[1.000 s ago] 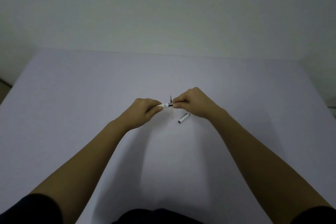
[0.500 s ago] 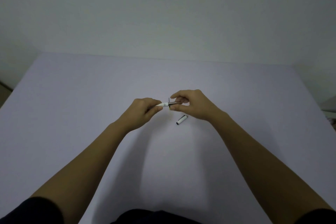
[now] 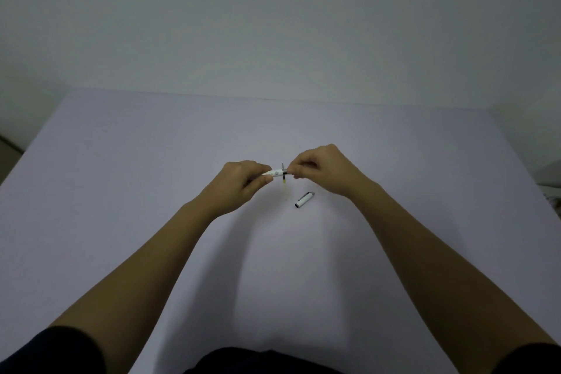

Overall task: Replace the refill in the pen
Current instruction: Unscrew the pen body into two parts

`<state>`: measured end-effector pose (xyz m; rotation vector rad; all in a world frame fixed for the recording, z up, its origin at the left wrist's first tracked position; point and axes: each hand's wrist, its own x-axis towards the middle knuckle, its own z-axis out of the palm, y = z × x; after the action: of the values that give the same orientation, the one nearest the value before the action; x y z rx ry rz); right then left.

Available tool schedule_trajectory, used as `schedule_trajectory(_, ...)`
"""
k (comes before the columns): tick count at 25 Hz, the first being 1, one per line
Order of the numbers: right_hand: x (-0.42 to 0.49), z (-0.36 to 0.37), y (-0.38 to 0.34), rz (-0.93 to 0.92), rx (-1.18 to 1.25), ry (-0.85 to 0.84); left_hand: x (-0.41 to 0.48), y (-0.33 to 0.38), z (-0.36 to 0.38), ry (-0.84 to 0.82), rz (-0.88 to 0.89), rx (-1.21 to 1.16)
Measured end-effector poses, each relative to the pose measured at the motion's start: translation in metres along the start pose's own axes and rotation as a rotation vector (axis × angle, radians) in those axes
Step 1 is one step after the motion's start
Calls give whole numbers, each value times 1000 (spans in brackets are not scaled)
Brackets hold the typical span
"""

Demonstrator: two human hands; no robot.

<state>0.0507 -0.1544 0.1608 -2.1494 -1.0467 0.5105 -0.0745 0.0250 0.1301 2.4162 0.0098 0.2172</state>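
Observation:
A white pen barrel (image 3: 275,173) with a black ring is held level above the table between both hands. My left hand (image 3: 243,184) grips its left end. My right hand (image 3: 318,170) pinches the right end, where the pen's front part is hidden by the fingers. A thin refill (image 3: 283,183) with a dark tip and a pale tube lies on the table just behind and below the pen, crossing it. The white pen cap (image 3: 304,199) lies on the table below my right hand, apart from both hands.
The pale lilac table (image 3: 121,191) spreads wide on all sides of the hands. A plain wall rises behind its far edge. Something grey shows at the right edge (image 3: 551,179) beyond the table.
My right hand's fingers have closed back over the pen's right end, hiding the dark front part that showed half a second ago. The cap and the refill have not moved.

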Motion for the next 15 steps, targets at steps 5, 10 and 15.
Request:
schedule_trajectory(5, -2, 1, -1, -38, 42, 52, 2, 0, 2, 8, -30, -28)
schedule_trajectory(10, -1, -1, -1, -43, 40, 46, 2, -2, 3, 8, -33, -38)
schedule_trajectory(15, 1, -5, -3, 48, 44, 33, 2, -4, 2, 24, -41, -61)
